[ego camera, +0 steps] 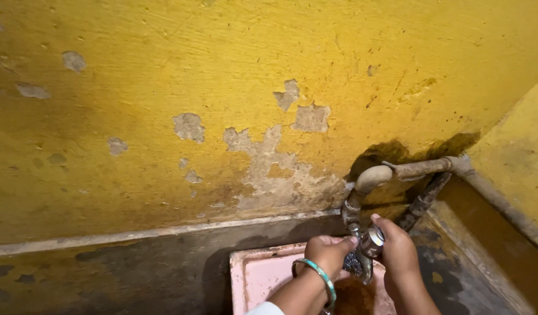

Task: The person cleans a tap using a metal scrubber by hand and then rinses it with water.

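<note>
A metal tap (pixel 367 245) hangs from a rusty pipe (pixel 418 169) that runs along a yellow wall into the corner. My right hand (pixel 397 254) grips the tap's shiny knob from the right side. My left hand (pixel 327 251), with a green and silver bangle on the wrist, is held just under the spout, fingers curled, touching the tap body. A pink basin (pixel 248 274) sits below both hands. A brownish patch lies in the basin under the tap; what it is cannot be told.
The yellow wall (pixel 222 87) has peeling paint and bare plaster patches. A dark concrete ledge (pixel 135 274) surrounds the basin. A second pipe (pixel 502 204) slants down along the right side wall.
</note>
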